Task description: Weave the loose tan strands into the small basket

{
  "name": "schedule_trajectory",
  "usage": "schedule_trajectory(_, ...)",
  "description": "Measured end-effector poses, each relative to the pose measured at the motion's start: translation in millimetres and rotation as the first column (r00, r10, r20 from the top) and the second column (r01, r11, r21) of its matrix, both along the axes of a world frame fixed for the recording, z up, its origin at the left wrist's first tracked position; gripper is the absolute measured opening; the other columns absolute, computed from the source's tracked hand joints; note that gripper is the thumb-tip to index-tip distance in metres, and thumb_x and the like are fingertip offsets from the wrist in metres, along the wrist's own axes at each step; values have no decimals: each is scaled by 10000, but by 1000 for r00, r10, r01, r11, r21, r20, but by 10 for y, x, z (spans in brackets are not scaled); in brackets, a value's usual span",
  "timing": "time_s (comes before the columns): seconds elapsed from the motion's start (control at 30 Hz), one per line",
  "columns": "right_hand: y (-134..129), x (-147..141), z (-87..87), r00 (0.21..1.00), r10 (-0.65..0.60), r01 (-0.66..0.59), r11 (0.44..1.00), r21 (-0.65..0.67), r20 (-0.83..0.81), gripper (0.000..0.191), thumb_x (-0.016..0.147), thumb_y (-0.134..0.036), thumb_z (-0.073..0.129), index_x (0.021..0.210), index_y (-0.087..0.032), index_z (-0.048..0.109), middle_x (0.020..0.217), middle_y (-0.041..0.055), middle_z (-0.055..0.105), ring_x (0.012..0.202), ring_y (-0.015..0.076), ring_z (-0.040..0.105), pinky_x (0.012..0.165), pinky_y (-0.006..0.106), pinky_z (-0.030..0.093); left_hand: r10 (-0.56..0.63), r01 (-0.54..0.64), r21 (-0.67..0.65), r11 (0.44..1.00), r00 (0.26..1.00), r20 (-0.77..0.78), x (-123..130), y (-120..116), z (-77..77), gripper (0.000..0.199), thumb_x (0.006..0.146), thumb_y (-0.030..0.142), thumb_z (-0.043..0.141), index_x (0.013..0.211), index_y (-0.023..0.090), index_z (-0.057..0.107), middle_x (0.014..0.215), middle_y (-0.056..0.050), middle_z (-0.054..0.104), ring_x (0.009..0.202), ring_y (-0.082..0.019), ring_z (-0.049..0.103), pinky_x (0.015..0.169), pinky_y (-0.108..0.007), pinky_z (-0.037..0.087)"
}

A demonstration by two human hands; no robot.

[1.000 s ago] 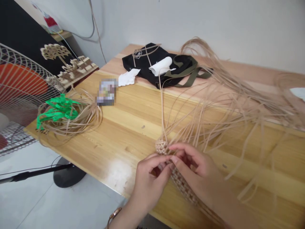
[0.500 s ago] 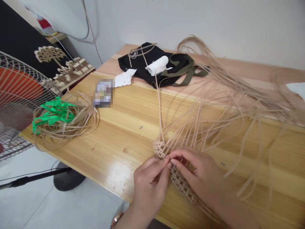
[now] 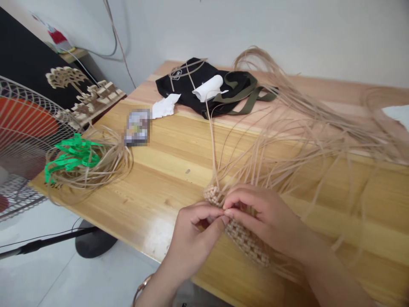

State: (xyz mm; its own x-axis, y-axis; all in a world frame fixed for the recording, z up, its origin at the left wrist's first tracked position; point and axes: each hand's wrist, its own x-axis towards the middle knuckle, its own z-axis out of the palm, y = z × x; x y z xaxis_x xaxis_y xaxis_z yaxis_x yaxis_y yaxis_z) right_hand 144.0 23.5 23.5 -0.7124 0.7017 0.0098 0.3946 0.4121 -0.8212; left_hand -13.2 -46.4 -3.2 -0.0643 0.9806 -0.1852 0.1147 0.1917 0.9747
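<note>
fingertips meet on a slanting woven piece

the woven piece (image 3: 246, 243), made of pale tan strands, is at the front edge of the counter (image 3: 153, 187), under and between the two hands. its long axis runs on a diagonal: the rounded, tightly knotted end points up and left, away from the person, while the other end points down and right, passing beneath the right forearm. loose strands (image 3: 265, 160) fan out from its far side toward the upper right, and a couple stand up from the knotted end toward the bag.

the left hand (image 3: 195, 241) grasps the woven piece just below the knotted end, thumb and forefinger pinched together. the right hand (image 3: 271, 219) pinches at the same spot from the other side, its fingertips touching the left's; which strand lies between them is too small to tell.

behind, a black bag (image 3: 209, 70) with olive straps lies on the pinkish rear part, a rolled white paper (image 3: 209, 88) on top. a torn white paper (image 3: 166, 106) lies beside it, next to a pixelated item (image 3: 137, 128). farther left, a green ribbon (image 3: 76, 157) sits on a coil of strands (image 3: 111, 160), near a fan (image 3: 22, 115).
</note>
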Motion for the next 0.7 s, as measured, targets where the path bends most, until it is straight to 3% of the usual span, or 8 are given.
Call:
schedule_trajectory(0.17,31,-38,-43,1000,-12,12,1000,11,15,120,820,-73,611,760,-176,625,746,-39,632,695,98,568,633,212,400,-104,102,-27,994,990,-97,-59,53,1,168,780,231,622,704,128,730,622,-41,605,591,-137,506,546,-246,380)
schedule_trajectory(0.53,4,-61,-94,998,-61,61,998,0,6,131,809,-84,630,749,-197,657,714,-61,636,673,83,579,609,197,411,-130,124,-58,991,985,-117,-68,62,-12,218,794,242,596,635,127,690,595,-26,575,579,-127,483,534,-238,367)
schedule_trajectory(0.63,-113,-35,-74,979,-200,196,975,104,33,139,832,-102,587,777,-201,666,739,-40,660,694,108,598,622,225,428,-133,125,-65,990,984,-119,-65,46,-13,205,790,226,598,640,133,702,593,-25,595,574,-125,501,534,-230,385)
schedule_trajectory(0.7,-257,-20,-70,927,-375,366,902,229,-4,118,840,-125,570,798,-195,655,749,-21,663,693,124,595,621,243,430,-142,134,-82,987,985,-99,-74,48,-11,194,782,219,608,636,136,706,577,-22,606,561,-122,517,529,-224,402)
